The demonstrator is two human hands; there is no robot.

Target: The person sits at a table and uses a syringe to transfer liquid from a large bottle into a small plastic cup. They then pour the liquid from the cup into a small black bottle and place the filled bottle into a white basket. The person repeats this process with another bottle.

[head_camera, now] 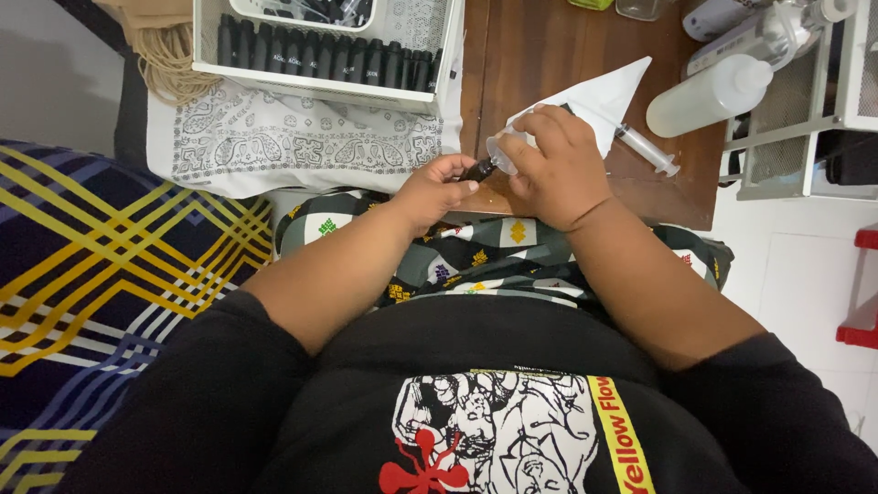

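At the wooden table's [677,197] edge: small dark bottle [479,169] pinched in left hand [432,190], clear funnel [502,151] gripped by right hand [558,165] at its mouth. Filling step, apparently; steady alignment needed next.

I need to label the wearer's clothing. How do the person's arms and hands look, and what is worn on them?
Both arms are bare from above the elbow down. Short black sleeves of a T-shirt end there. The left hand and right hand wear no gloves; no rings or watch are visible.
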